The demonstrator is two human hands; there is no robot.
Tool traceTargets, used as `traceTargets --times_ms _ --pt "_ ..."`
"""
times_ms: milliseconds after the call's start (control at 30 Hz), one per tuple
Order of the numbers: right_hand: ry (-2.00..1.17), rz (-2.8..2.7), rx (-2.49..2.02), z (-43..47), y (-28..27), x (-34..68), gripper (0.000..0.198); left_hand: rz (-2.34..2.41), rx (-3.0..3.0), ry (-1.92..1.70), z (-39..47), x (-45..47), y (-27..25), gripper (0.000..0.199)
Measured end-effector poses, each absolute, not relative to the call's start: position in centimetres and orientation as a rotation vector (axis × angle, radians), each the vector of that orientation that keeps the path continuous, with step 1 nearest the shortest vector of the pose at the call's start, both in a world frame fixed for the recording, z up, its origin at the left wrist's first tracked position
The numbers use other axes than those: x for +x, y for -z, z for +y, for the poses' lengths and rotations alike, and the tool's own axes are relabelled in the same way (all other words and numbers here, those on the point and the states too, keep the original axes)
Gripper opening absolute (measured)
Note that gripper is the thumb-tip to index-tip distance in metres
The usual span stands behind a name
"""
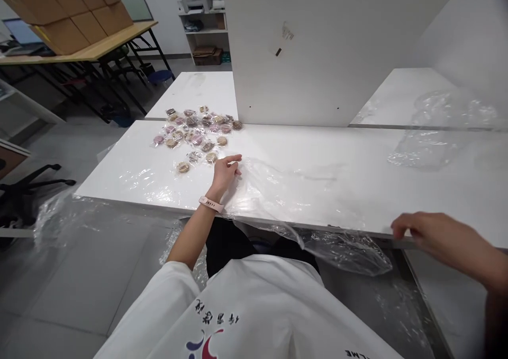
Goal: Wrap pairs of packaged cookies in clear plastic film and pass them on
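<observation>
Clear plastic film (286, 187), perhaps a large bag, spreads over the white table and hangs past its front edge. My left hand (226, 175), with a pink wristband, is at the film's left end. Its fingers are bent together and seem to pinch the film; the exact grip is hard to see. Several individually wrapped round pieces (197, 138), pink, tan and brown, lie in a loose group just beyond that hand. Over the table's front edge at the right is my right hand (432, 237), fingers loosely curved and apart, with nothing visible in them.
The white table (369, 190) has a tall white panel (309, 57) along its back. More crumpled clear plastic (424, 137) lies at the right, and some hangs at the left (67, 211). Cardboard boxes (67, 15) stand on a wooden table behind left.
</observation>
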State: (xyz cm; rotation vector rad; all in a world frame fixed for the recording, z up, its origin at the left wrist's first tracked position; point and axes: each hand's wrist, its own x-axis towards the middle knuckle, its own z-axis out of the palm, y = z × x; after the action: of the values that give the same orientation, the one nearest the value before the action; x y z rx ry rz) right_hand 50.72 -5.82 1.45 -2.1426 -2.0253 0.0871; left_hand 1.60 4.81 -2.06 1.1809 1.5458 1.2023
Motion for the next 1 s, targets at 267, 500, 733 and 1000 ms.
traceTargets --times_ms 267,500,733,1000 --pt "-0.555 -2.361 -1.592 -0.3 1.0 37.2 0.059 1.603 1.351 -1.055 5.5 2.8 1.2 0.036" --pt "-0.303 -2.349 -1.863 8.3 6.8 36.8 0.068 2.369 1.837 -0.868 6.7 -5.3 0.2 0.041" --pt "-0.194 -2.293 -1.883 10.5 7.4 39.0 0.068 2.369 1.892 -0.334 4.7 -12.2 2.7 0.078" --pt "-0.170 -2.286 -1.859 10.2 7.6 38.8 0.067 2.349 2.127 -0.301 6.9 -12.7 3.0 0.048"
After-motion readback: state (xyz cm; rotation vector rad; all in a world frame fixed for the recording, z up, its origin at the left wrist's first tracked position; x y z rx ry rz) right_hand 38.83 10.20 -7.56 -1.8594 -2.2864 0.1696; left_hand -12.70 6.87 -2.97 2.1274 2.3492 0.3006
